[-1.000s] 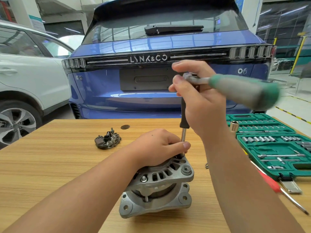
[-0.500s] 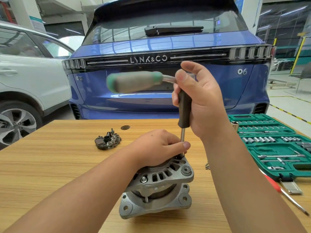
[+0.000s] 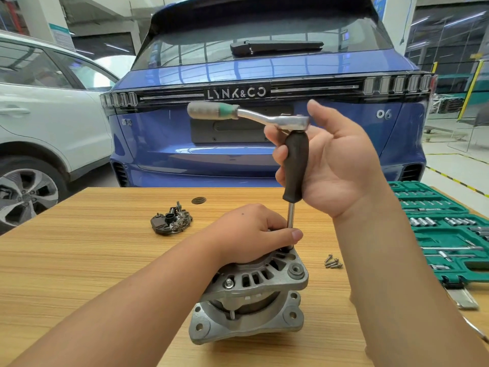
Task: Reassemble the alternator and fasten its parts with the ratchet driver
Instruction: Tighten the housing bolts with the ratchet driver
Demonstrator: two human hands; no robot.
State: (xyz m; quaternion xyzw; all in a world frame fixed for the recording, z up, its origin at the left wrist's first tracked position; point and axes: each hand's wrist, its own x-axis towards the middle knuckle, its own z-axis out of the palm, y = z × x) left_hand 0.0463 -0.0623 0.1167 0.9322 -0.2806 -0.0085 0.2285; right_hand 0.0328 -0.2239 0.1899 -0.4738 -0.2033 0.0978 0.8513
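The grey metal alternator (image 3: 251,300) stands on the wooden table (image 3: 79,260) near its front. My left hand (image 3: 254,231) rests on top of the housing, and its thumb and fingers pinch the steel shaft of the driver low down. The driver's black handle (image 3: 295,165) stands upright, gripped by my right hand (image 3: 333,165). A ratchet (image 3: 248,115) with a grey and green grip is fitted on the handle's top and points left. The shaft's tip meets the housing's rear edge, hidden by my left thumb.
A dark rectifier part (image 3: 171,221) lies on the table behind and left of the alternator. A few loose screws (image 3: 333,262) lie to its right. A green open socket case (image 3: 447,231) fills the right side. A blue car (image 3: 264,144) and a white car (image 3: 39,128) stand beyond the table.
The ratchet's grip swung from pointing right, round to pointing left, while the black handle stayed upright. My right hand's fingers have loosened off the ratchet head. My left hand and the alternator have not moved.
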